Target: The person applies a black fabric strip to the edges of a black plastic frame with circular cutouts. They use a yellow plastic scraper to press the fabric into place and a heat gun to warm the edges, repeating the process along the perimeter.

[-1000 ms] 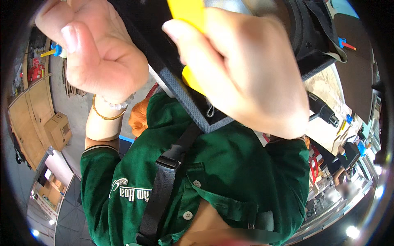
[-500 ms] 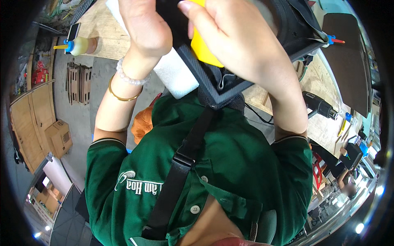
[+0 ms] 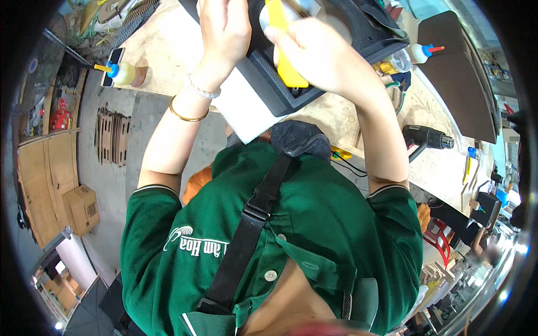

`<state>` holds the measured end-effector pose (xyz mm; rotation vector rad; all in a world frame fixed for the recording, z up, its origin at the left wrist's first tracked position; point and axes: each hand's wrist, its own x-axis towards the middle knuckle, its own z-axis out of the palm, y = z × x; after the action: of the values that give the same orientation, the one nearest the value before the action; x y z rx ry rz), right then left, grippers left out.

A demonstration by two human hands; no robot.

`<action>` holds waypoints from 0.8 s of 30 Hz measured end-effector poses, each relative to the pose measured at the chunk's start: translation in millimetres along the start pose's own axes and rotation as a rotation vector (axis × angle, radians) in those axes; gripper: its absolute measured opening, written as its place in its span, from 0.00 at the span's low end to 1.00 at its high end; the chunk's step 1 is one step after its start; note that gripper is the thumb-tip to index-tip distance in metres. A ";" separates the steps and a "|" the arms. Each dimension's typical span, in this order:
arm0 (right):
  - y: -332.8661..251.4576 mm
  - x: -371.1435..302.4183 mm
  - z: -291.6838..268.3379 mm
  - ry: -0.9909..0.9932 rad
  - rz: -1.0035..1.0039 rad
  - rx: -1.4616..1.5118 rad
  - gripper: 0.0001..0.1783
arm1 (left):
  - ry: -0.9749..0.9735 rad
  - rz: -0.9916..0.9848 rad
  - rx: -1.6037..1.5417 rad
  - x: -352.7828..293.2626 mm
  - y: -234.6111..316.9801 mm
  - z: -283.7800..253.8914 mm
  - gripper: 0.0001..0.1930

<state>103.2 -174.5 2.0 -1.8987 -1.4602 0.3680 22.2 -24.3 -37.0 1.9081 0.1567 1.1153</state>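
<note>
My right hand (image 3: 319, 53) is closed around a long, flat yellow tool (image 3: 290, 73), which slants down inside the corner of a black case-like piece (image 3: 260, 84) with a textured rim. The exact kind of tool is not clear. Along the left side of the black piece is my left hand (image 3: 227, 28). Its fingers run past the upper edge of the picture, so their grip is hidden. A white foam-like slab (image 3: 241, 115) sits under the black piece, sticking out toward me.
On the wooden table (image 3: 154, 50) at left stand a squeeze bottle (image 3: 126, 74) with a yellow tip and a phone (image 3: 114, 64). To the right lie a black heat gun (image 3: 428, 137), another bottle (image 3: 423, 53) with a red tip and a dark flat panel (image 3: 462, 73).
The black piece has shifted up and away from my body. Both hands moved with it, the left one also rightward. The yellow tool now appears narrower and more edge-on.
</note>
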 end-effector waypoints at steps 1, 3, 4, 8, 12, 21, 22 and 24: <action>1.6 -5.0 -1.6 -0.045 0.015 0.006 0.24 | 0.243 0.094 -0.084 1.9 -3.8 10.9 0.14; 3.4 -13.3 -5.2 -0.030 0.021 0.105 0.20 | 0.252 0.220 0.399 -6.0 -13.6 4.4 0.23; 4.5 -16.7 -7.5 0.073 0.073 0.104 0.21 | 0.212 0.060 0.374 -11.4 -19.8 2.3 0.31; 16.3 -38.9 -38.5 0.444 0.089 0.247 0.21 | 0.122 -0.471 -0.079 -21.2 -46.1 -18.9 0.54; 44.4 -65.4 -61.5 0.813 0.001 0.352 0.15 | -0.037 -0.510 -0.225 -22.9 -51.1 -32.5 0.54; 114.1 -122.8 -30.6 0.861 0.393 0.181 0.18 | -0.115 -0.456 -0.259 -9.1 -62.5 -62.4 0.45; 116.6 -126.2 -24.5 0.847 0.393 0.283 0.18 | -0.166 -0.474 -0.265 -5.0 -66.6 -71.6 0.45; 116.6 -131.2 -14.8 0.805 0.409 0.437 0.18 | -0.258 -0.474 -0.244 4.4 -74.3 -89.0 0.46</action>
<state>154.7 -315.0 -90.9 -1.6684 -0.4209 0.0651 -19.3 78.1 -72.2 1.6599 0.2964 0.5396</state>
